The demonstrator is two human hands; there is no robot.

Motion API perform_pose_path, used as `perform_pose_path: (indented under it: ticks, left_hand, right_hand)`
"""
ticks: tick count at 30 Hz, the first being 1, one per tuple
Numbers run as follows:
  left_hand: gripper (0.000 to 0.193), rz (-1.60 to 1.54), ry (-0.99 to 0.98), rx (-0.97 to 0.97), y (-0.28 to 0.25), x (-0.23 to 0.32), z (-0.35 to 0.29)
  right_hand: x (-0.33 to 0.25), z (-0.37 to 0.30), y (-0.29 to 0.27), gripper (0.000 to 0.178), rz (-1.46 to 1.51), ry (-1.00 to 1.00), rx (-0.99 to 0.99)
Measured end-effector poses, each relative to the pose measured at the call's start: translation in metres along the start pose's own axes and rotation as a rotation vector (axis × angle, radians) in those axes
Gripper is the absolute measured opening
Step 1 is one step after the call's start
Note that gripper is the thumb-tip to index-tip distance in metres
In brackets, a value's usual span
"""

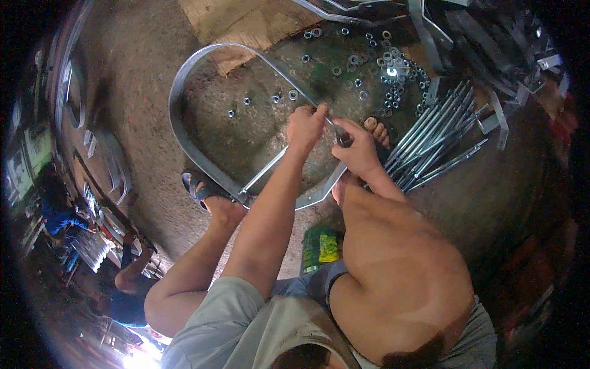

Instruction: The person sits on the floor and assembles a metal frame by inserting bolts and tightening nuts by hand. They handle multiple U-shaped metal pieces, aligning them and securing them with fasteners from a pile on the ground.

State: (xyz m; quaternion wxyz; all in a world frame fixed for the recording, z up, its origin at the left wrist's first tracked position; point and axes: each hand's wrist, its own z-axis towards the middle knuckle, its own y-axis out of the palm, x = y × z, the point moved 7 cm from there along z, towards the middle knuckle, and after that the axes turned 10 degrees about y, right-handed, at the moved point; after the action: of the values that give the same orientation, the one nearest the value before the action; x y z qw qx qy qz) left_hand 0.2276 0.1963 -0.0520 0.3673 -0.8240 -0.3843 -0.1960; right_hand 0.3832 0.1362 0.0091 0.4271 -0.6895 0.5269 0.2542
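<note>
A flat grey metal band point(174, 101) bent into a big rounded loop is on the floor between my feet. My left hand point(307, 129) is closed around its upper right side. Just to the right, my right hand point(358, 149) grips the same stretch of band, thumb and fingers pressed together. What lies under the right fingers is partly hidden. A thin metal rod point(264, 170) crosses the loop's lower part; one end meets the band at lower left, and the other passes behind my left forearm.
Loose nuts and washers point(393, 74) are scattered beyond my hands. A pile of threaded rods point(430, 138) lies right of my foot. Cardboard point(252, 24) and metal strips point(430, 37) lie farther off. A green container point(316, 249) stands between my legs. Other people point(126, 295) work at left.
</note>
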Motion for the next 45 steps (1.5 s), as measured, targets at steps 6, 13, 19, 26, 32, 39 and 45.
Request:
perform_pose_path:
  ticks: [6, 13, 19, 26, 32, 39, 45]
  left_hand:
    - [0.050, -0.009, 0.043, -0.025, -0.002, 0.003, -0.007]
    - [0.048, -0.144, 0.036, -0.079, 0.005, -0.004, -0.007]
    - [0.058, -0.164, 0.060, -0.063, 0.011, -0.013, 0.001]
    - [0.059, -0.040, 0.056, -0.072, 0.006, -0.014, -0.002]
    - [0.057, 0.055, 0.029, -0.146, 0.010, -0.002, -0.024]
    - [0.062, -0.008, 0.007, -0.184, 0.015, -0.005, -0.031]
    - [0.067, -0.337, 0.061, -0.210, 0.029, -0.035, -0.018]
  right_hand:
    - [-0.016, 0.002, -0.001, 0.049, -0.010, 0.044, -0.010]
    - [-0.009, 0.003, -0.002, 0.045, -0.004, 0.097, -0.055]
    - [-0.011, 0.003, -0.004, 0.047, 0.023, 0.057, -0.065]
    - [-0.010, 0.000, -0.001, 0.047, 0.026, 0.061, 0.021]
    - [0.004, -0.001, -0.001, 0.051, -0.052, 0.175, 0.002]
    - [0.007, -0.003, -0.004, 0.061, 0.016, 0.239, -0.111]
    - [0.014, 0.010, 0.003, 0.067, 0.006, 0.281, -0.276]
